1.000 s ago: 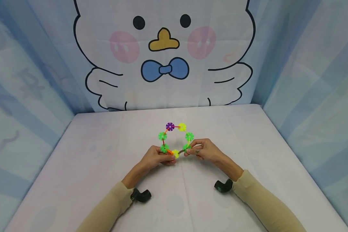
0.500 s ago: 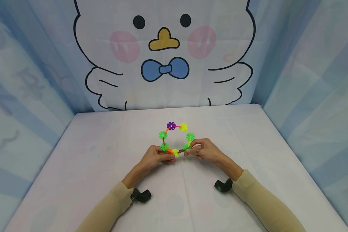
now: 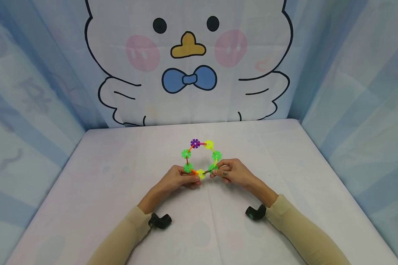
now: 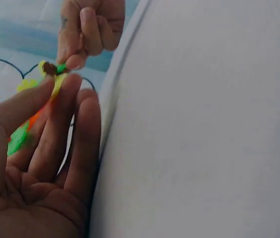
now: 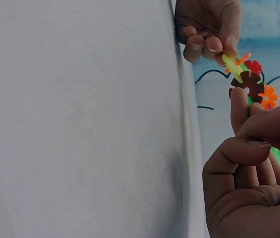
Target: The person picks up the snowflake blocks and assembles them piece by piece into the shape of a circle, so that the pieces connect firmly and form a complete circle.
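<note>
A ring of interlocking plastic snowflake discs stands up between both hands in the head view. Flat-facing discs, such as a purple disc at the top and a green disc on the left, alternate with edge-on ones. My left hand pinches a yellow disc at the bottom between thumb and fingers. My right hand pinches the lower right green disc. Between the two hands a brown disc links these parts, slotted against the yellow one in the right wrist view. Fingers hide parts of the ring's lower side.
A white cloth covers the table. Behind it hangs a curtain printed with a cartoon face and bow tie, and blue-white curtains close both sides. Black wrist cameras are strapped at the cuffs.
The ring has tipped a little, its upper discs shifting slightly up and then back left. My left forearm has moved slightly left. Both hands keep their grip.
</note>
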{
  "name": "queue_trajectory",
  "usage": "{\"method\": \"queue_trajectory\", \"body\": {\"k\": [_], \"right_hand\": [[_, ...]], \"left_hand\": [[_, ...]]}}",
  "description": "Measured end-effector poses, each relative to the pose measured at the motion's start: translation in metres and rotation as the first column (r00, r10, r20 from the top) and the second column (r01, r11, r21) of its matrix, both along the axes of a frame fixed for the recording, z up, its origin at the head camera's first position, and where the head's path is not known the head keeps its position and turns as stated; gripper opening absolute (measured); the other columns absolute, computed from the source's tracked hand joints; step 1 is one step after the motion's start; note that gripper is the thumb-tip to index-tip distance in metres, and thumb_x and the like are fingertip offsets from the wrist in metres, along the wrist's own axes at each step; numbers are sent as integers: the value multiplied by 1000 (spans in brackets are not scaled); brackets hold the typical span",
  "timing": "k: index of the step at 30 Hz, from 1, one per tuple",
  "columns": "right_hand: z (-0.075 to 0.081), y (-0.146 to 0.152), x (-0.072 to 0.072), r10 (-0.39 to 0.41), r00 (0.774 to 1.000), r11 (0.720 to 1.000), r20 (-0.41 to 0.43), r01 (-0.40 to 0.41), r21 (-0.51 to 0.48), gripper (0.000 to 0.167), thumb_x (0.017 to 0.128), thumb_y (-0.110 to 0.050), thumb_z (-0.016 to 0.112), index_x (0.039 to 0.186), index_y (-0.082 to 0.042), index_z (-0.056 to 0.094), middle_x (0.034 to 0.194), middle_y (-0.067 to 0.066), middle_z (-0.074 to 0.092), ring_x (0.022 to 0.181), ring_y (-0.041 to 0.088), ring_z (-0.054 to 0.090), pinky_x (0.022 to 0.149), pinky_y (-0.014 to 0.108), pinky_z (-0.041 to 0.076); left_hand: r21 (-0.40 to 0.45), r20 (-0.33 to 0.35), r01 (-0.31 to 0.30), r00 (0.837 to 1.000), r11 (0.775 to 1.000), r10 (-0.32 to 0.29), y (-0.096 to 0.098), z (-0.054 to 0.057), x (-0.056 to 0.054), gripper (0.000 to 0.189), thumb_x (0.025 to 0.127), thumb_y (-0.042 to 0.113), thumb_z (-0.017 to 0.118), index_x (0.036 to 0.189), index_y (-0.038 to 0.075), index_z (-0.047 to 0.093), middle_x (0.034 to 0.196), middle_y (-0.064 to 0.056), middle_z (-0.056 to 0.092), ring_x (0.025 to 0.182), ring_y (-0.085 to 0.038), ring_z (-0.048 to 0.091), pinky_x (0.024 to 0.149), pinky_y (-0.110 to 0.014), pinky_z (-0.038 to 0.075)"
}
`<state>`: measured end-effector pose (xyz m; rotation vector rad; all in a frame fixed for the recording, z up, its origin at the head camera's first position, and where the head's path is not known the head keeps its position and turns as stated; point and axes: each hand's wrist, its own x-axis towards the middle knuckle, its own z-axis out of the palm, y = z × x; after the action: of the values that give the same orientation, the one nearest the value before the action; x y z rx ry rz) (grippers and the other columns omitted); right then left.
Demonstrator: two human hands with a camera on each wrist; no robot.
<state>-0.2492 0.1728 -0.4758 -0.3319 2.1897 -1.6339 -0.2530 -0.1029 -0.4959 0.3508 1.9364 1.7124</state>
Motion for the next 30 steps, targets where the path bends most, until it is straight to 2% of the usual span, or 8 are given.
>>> {"method": "queue_trajectory", "body": {"k": [5,11,15,19,24,30], "right_hand": [[-3,1,-1,-15,1000,1000,16,15,12,19,103,-15,69,113,2,69,103,18,82,56,10,46,55,22,39],[-4,1,-1,-43,998,998,45,42,36,21,103,-15,69,116,2,69,101,14,83,58,10,48,56,21,41],[-5,0,-1,-48,998,998,50,47,32,21,104,-14,68,117,2,68,101,14,83,57,9,50,54,20,46],[-6,-1,0,-35,998,998,49,32,51,22,103,-15,70,117,2,66,100,13,83,55,9,54,53,20,49],[-8,-1,0,-7,998,997,60,2,79,29,102,-17,71,121,3,62,97,12,83,54,8,57,53,21,52],[-9,0,2,-20,998,994,63,13,109,27,102,-16,71,121,3,63,90,9,82,53,10,59,51,23,53]], "left_hand": [[-34,56,77,996,996,-75,-15,6,-5,31,103,20,70,114,-9,74,96,-8,82,76,-13,73,71,-27,64],[-123,48,77,996,989,-72,-26,12,-8,33,109,23,59,117,-6,74,89,-1,80,68,-10,65,59,-21,54],[-166,47,94,995,982,-88,-27,13,-7,33,110,24,59,117,-4,75,86,1,79,58,-7,60,52,-18,47],[-192,62,89,995,977,-78,-26,13,-6,33,110,24,58,117,-4,75,83,2,79,52,-5,58,47,-17,43],[-220,75,79,995,972,-64,-26,12,-5,34,111,24,58,111,-5,75,78,3,77,51,-4,59,46,-17,44],[-248,70,92,995,964,-77,-23,12,-4,34,110,25,59,105,-4,75,77,1,76,54,-6,63,50,-19,50]]}}
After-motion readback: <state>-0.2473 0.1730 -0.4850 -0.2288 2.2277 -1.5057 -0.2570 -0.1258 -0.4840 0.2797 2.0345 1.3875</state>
